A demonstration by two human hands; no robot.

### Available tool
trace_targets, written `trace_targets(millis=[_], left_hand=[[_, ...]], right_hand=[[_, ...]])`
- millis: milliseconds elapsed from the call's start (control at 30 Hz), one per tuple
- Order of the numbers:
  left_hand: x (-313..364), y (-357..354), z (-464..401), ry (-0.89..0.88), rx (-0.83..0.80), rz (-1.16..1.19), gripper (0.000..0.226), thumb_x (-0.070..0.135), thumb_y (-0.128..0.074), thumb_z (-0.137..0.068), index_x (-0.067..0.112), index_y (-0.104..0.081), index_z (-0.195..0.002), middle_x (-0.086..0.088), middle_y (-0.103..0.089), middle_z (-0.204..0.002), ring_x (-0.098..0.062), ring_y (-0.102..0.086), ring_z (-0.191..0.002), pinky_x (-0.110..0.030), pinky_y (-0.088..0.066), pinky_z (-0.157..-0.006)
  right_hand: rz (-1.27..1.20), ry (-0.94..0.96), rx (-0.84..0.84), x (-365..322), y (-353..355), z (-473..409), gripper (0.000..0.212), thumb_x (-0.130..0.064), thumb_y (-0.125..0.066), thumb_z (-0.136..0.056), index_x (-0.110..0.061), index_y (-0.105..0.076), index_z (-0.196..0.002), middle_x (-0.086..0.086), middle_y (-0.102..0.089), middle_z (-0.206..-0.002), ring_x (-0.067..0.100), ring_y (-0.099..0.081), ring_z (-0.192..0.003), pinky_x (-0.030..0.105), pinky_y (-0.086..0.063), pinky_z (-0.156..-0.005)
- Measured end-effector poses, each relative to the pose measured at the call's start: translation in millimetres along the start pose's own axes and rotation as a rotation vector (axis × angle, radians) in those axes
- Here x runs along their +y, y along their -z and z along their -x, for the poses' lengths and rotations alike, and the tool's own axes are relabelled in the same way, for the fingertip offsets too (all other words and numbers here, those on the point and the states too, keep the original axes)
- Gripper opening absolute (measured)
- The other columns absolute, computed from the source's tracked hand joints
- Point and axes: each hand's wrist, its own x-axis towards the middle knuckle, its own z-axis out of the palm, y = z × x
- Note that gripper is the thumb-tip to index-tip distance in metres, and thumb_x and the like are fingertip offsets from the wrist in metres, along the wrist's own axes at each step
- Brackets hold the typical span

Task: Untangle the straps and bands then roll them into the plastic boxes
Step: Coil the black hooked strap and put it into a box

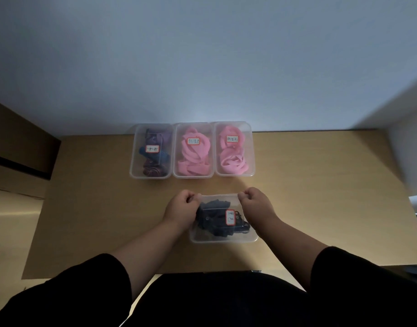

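Both hands at the near clear box [224, 237] on the bench [320, 208]. Left hand [179, 208] and right hand [254, 204] each pinch its far rim with curled fingers [193, 198], one at each far corner. Dark straps [214, 220] lie bunched inside, just behind the fingers. Beyond the fingers, three boxes in a row: purple and blue bands [153, 152], pink bands [194, 152], pink bands [233, 152]. All four filled; task looks nearly done, with this box perhaps still to join the row.

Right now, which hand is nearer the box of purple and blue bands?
Left. The left hand grips the near box's far-left corner, below the purple and blue box. The right hand grips the far-right corner, farther away.
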Motion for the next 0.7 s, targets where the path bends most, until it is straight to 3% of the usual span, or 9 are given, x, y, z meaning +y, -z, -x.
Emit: trace_targets(millis=[167, 300, 400, 467, 600, 700], left_hand=[[-6.4, -17.9, 9.3, -0.064, 0.064, -0.041, 0.021, 0.034, -0.043, -0.103, 0.019, -0.053, -0.095, -0.001, -0.06, -0.09, -0.016, -0.057, -0.082, -0.031, -0.043, -0.069], [-9.7, -19.7, 10.5, -0.118, 0.119, -0.155, 0.024, 0.038, -0.037, -0.104, 0.017, -0.049, -0.1, -0.003, -0.06, -0.091, -0.021, -0.057, -0.083, -0.035, -0.045, -0.072], [-8.7, -19.1, 10.4, -0.104, 0.14, -0.195, 0.027, 0.04, -0.039, -0.104, 0.015, -0.048, -0.101, -0.004, -0.06, -0.091, -0.023, -0.056, -0.082, -0.033, -0.042, -0.069], [-9.3, -19.1, 10.8, -0.072, 0.153, -0.196, 0.032, 0.045, -0.041, -0.102, 0.014, -0.048, -0.099, -0.003, -0.06, -0.088, -0.023, -0.057, -0.081, -0.032, -0.04, -0.068], [-13.1, -14.5, 12.4, 0.012, 0.17, -0.157, 0.045, 0.056, -0.047, -0.097, 0.012, -0.053, -0.089, -0.003, -0.06, -0.081, -0.02, -0.058, -0.075, -0.032, -0.041, -0.062], [-15.6, -13.0, 14.8, 0.031, 0.164, -0.125, 0.049, 0.057, -0.049, -0.096, 0.01, -0.053, -0.085, -0.006, -0.06, -0.08, -0.021, -0.055, -0.072, -0.032, -0.038, -0.058]], right_hand=[[0.098, 0.073, 0.048, 2.8, -3.8, 0.1, 0.024, -0.02, -0.052, -0.099, -0.016, -0.048, -0.076, 0.002, -0.052, -0.074, 0.025, -0.051, -0.075, 0.035, -0.036, -0.062], [0.265, 0.18, 0.075, 9.8, -9.4, 0.9, 0.011, -0.022, -0.049, -0.098, -0.021, -0.048, -0.087, 0.005, -0.053, -0.091, 0.028, -0.05, -0.09, 0.034, -0.034, -0.073], [0.265, 0.181, 0.098, 9.2, -9.1, 1.6, 0.008, -0.024, -0.049, -0.098, -0.018, -0.054, -0.098, 0.009, -0.055, -0.1, 0.03, -0.053, -0.097, 0.038, -0.042, -0.078], [0.217, 0.122, 0.135, 7.7, -6.9, 4.4, 0.02, -0.03, -0.053, -0.097, -0.014, -0.054, -0.109, 0.009, -0.057, -0.108, 0.03, -0.056, -0.098, 0.04, -0.047, -0.082], [0.169, -0.081, 0.139, 14.7, 2.8, 14.1, 0.039, -0.058, -0.051, -0.093, -0.02, -0.05, -0.101, 0.003, -0.063, -0.093, 0.027, -0.062, -0.087, 0.043, -0.053, -0.077], [0.123, -0.079, 0.103, 32.0, 16.6, 26.6, 0.044, -0.061, -0.046, -0.096, -0.018, -0.054, -0.09, 0.003, -0.066, -0.085, 0.027, -0.064, -0.08, 0.043, -0.055, -0.071]])
